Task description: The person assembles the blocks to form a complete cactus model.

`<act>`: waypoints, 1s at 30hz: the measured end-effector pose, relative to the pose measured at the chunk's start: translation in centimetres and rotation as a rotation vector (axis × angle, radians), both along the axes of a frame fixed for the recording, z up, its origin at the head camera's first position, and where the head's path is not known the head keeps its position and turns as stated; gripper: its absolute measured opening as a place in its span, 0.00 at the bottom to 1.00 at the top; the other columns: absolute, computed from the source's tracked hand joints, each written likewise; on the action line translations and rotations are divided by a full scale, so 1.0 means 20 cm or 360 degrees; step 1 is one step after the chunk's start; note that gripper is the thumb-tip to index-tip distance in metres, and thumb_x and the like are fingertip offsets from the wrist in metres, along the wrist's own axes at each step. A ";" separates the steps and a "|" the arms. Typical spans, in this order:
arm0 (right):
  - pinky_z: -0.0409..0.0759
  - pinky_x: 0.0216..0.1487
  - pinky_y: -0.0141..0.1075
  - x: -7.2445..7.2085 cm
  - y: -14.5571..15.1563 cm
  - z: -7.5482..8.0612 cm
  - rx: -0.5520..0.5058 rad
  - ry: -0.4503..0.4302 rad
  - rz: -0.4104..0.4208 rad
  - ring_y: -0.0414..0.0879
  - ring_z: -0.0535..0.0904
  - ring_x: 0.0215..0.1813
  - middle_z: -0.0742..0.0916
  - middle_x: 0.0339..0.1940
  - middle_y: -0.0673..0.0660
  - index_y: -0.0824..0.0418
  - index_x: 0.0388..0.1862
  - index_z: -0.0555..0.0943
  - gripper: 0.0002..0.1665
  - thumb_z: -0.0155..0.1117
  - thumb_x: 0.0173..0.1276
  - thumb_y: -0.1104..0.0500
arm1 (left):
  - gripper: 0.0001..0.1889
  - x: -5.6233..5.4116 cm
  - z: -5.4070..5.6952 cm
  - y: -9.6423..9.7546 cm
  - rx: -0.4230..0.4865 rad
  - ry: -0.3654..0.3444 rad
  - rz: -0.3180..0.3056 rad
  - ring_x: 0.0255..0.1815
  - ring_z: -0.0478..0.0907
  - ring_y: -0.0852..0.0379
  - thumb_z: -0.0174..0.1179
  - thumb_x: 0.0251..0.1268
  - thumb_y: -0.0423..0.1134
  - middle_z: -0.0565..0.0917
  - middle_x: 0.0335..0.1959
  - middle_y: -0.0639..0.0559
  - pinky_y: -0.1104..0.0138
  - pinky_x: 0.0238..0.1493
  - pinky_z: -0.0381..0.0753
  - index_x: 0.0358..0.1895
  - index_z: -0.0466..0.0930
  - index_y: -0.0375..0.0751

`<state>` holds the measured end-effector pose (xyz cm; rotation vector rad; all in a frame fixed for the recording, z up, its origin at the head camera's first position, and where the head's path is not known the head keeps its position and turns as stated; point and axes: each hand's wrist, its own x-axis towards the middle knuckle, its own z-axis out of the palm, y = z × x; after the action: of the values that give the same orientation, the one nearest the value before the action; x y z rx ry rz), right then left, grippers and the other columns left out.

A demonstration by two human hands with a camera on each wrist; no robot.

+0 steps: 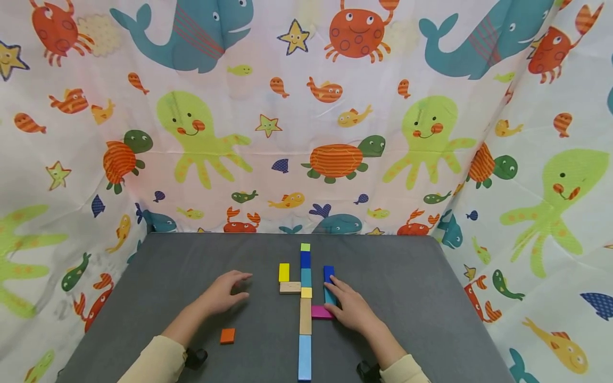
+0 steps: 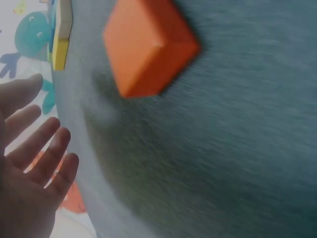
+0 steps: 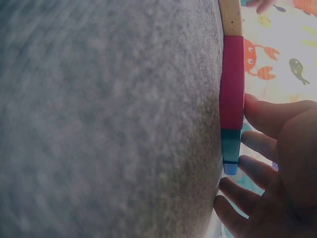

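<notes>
My right hand [image 1: 353, 308] rests at the right-hand branch of a flat line of coloured blocks. Its thumb touches the magenta block [image 1: 322, 312], and its loosely extended fingers lie along the teal block [image 1: 329, 296] and the dark blue block [image 1: 328, 273]. In the right wrist view, the magenta block [image 3: 232, 84] adjoins a tan block [image 3: 231, 17]. My left hand [image 1: 219, 293] is held over the table with its fingers spread and nothing in them. Nearer to me, an orange block [image 1: 227, 336] lies alone; it looms large in the left wrist view.
The central column runs from a light blue block [image 1: 305, 357] to a small green block [image 1: 305, 247] on the grey table [image 1: 412, 266]. On its left, a pale wooden block [image 1: 290, 288] and a yellow block [image 1: 284, 272] branch off. A printed curtain [image 1: 287, 175] hangs behind.
</notes>
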<state>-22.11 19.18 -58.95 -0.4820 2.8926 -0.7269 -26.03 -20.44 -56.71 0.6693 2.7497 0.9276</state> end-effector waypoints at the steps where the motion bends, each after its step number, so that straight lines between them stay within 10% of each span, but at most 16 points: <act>1: 0.69 0.74 0.65 0.00 0.00 0.00 0.0000 0.0001 -0.0004 0.63 0.64 0.83 0.69 0.85 0.59 0.54 0.81 0.71 0.38 0.68 0.77 0.45 | 0.28 0.02 -0.01 -0.02 -0.0005 0.0011 -0.0001 0.49 0.78 0.49 0.70 0.73 0.41 0.83 0.59 0.42 0.51 0.51 0.79 0.72 0.78 0.36; 17: 0.68 0.75 0.64 0.00 0.00 0.00 0.0010 -0.0020 -0.0015 0.62 0.63 0.84 0.67 0.85 0.58 0.53 0.82 0.71 0.38 0.66 0.78 0.44 | 0.37 0.32 -0.03 -0.18 0.0013 -0.0358 0.0111 0.54 0.76 0.49 0.79 0.59 0.54 0.78 0.56 0.48 0.48 0.55 0.78 0.69 0.79 0.44; 30: 0.68 0.75 0.65 0.01 0.00 0.01 -0.0031 -0.0037 -0.0022 0.64 0.63 0.83 0.68 0.85 0.59 0.54 0.81 0.71 0.38 0.67 0.77 0.45 | 0.26 0.37 -0.11 -0.18 0.0117 -0.0306 -0.0008 0.43 0.75 0.65 0.80 0.58 0.46 0.82 0.48 0.54 0.66 0.45 0.77 0.58 0.84 0.43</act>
<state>-21.95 19.20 -58.80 -0.4535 2.8729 -0.7578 -18.67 -24.08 -58.95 0.5656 2.5556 1.0382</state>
